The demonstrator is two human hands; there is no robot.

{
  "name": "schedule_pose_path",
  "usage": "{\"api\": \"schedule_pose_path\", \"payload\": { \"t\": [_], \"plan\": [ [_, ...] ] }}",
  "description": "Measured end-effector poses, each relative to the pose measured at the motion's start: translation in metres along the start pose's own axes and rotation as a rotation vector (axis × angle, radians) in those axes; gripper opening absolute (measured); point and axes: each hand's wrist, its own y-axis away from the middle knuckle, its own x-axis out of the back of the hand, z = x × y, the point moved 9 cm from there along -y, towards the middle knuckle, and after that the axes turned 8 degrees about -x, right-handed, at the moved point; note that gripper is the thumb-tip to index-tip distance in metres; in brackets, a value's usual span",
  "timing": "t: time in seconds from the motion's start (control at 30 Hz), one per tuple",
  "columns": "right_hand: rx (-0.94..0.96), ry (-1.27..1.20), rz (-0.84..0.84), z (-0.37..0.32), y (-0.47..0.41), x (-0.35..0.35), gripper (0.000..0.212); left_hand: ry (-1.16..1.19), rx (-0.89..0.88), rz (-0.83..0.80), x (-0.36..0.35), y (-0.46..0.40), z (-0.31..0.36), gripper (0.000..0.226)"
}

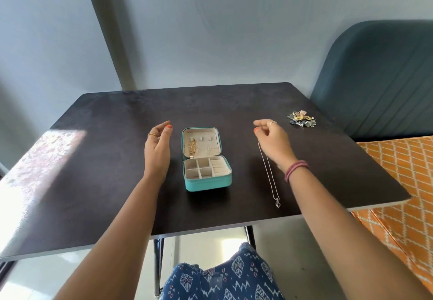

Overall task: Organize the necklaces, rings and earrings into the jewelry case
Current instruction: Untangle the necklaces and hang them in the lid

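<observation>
A teal jewelry case lies open in the middle of the dark table, its beige tray split into several compartments. A gold necklace hangs inside the raised lid. My right hand, right of the case, pinches one end of a thin silver necklace; the chain hangs down to a small dark pendant near the table's front edge. My left hand hovers just left of the case, fingers relaxed, holding nothing. A heap of mixed jewelry lies at the far right of the table.
A blue-grey padded headboard stands behind the table's right corner, with an orange patterned bedspread beside it. A pale wall runs along the back. Sunlight glares on the table's left part. My lap in blue patterned cloth is below the table's edge.
</observation>
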Motion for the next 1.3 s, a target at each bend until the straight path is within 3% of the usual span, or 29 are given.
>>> {"api": "schedule_pose_path", "payload": {
  "t": [0.13, 0.27, 0.6, 0.77, 0.97, 1.3],
  "plan": [
    [0.040, 0.379, 0.010, 0.016, -0.023, 0.012, 0.018, 0.073, -0.046, 0.009, -0.011, -0.012, 0.028, 0.020],
    [0.044, 0.605, -0.013, 0.021, -0.027, 0.010, 0.018, 0.063, -0.096, -0.049, -0.037, -0.018, 0.053, 0.018],
    [0.121, 0.804, 0.020, 0.013, -0.036, -0.002, 0.013, 0.150, -0.129, -0.151, -0.088, -0.013, 0.089, 0.013],
    [0.103, 0.896, -0.121, 0.022, -0.038, -0.013, 0.021, 0.155, -0.139, -0.173, -0.096, -0.008, 0.096, 0.016],
    [0.052, 0.591, -0.289, 0.003, -0.023, -0.001, 0.019, 0.137, -0.126, -0.251, -0.112, 0.000, 0.106, 0.017],
    [0.234, 0.207, -0.415, -0.071, 0.018, 0.047, 0.010, 0.141, -0.030, -0.489, -0.151, 0.031, 0.133, 0.025]
  ]
}}
